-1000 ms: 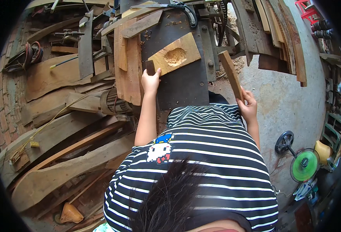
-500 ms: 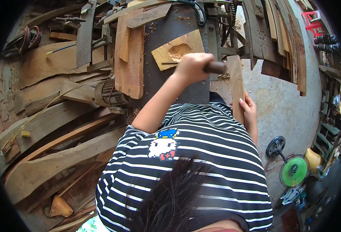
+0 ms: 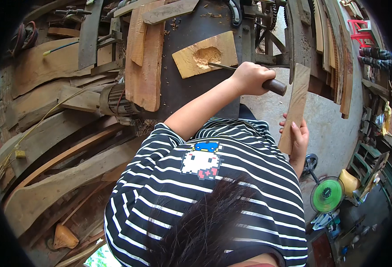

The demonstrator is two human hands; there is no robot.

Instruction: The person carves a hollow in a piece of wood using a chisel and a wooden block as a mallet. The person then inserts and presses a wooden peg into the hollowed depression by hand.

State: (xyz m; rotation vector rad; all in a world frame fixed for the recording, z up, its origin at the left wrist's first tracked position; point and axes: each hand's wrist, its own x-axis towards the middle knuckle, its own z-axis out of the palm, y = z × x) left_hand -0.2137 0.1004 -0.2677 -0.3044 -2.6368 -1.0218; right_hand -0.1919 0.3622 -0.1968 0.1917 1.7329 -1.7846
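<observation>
My left hand (image 3: 251, 79) is closed around a chisel (image 3: 274, 86), with its dark wooden handle end sticking out to the right. The thin metal blade points left, and its tip sits at the lower edge of a rough hollow cut in a pale yellow wooden block (image 3: 229, 43). That block lies tilted on a dark flat worktop (image 3: 187, 93). In my right hand (image 3: 299, 137), a flat wooden bar (image 3: 298, 95) is gripped near its lower end. It stands beside the chisel handle, with a gap between them.
Reddish planks (image 3: 144, 84) lie along the worktop's left side, near a motor (image 3: 118, 99). Long curved boards (image 3: 71, 184) are piled at the left. More boards (image 3: 333, 58) lean at the far right. A green fan (image 3: 327, 193) is on the floor at the right.
My left hand has moved right with the chisel, bringing its tip from the block's lower left to the hollow's edge. The bar in my right hand has shifted right and leans more.
</observation>
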